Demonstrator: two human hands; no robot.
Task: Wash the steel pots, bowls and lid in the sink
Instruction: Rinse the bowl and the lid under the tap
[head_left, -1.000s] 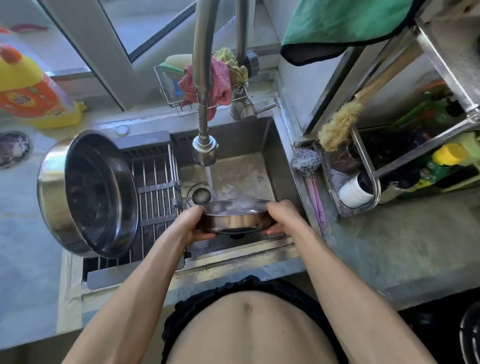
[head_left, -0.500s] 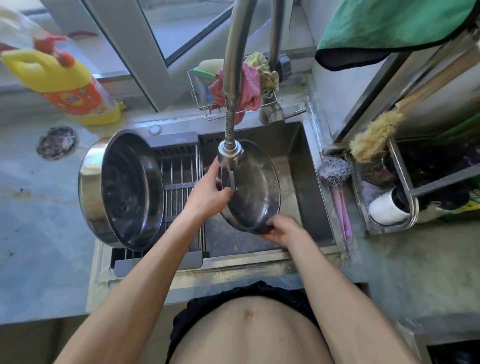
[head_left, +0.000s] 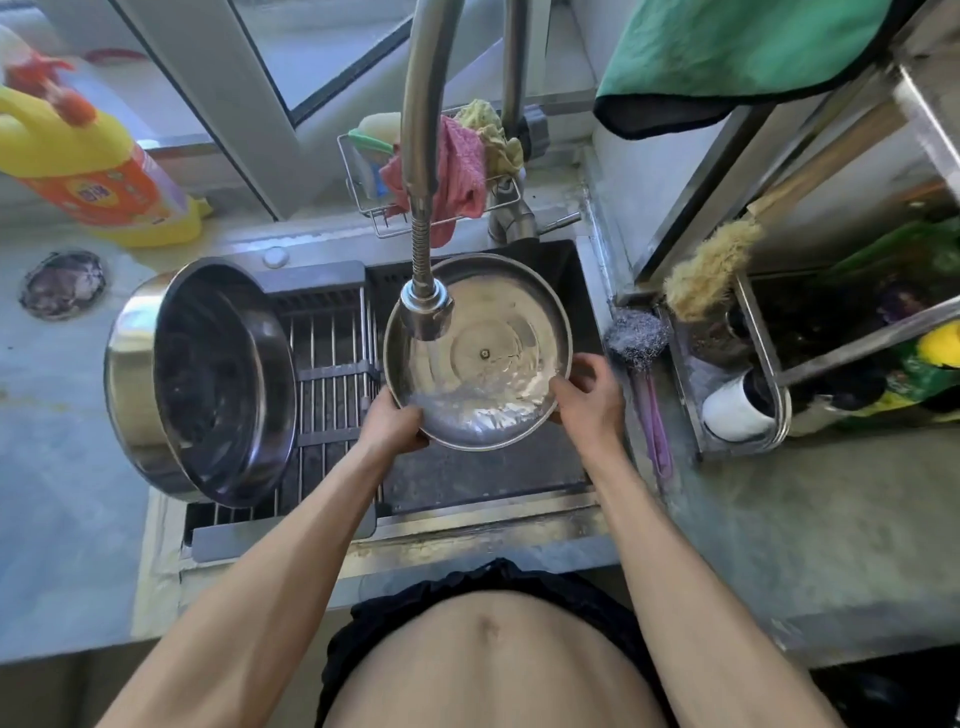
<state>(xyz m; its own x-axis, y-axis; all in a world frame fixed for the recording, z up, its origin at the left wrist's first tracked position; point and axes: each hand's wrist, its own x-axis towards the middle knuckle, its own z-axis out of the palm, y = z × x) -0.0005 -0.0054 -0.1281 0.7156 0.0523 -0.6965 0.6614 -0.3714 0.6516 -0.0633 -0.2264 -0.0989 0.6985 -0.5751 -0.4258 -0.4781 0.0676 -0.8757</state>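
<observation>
A round steel lid (head_left: 493, 358) faces up toward me over the sink (head_left: 488, 473), its inner side showing a small centre rivet and a film of water. My left hand (head_left: 392, 423) grips its lower left rim and my right hand (head_left: 589, 397) grips its right rim. The faucet head (head_left: 426, 314) hangs over the lid's upper left part. A large steel pot (head_left: 202, 379) lies tilted on its side on the drain rack (head_left: 332, 395) at the left of the sink.
A yellow and orange detergent bottle (head_left: 93, 171) lies on the counter at the back left. A wire caddy with cloths (head_left: 457, 161) sits behind the faucet. A steel scourer (head_left: 636, 338), a brush (head_left: 706, 270) and a rack of bottles (head_left: 852, 358) stand at the right.
The lid went from level under the stream to tilted on edge, and now faces up toward me. My hands shifted along its rim to the lower left and right.
</observation>
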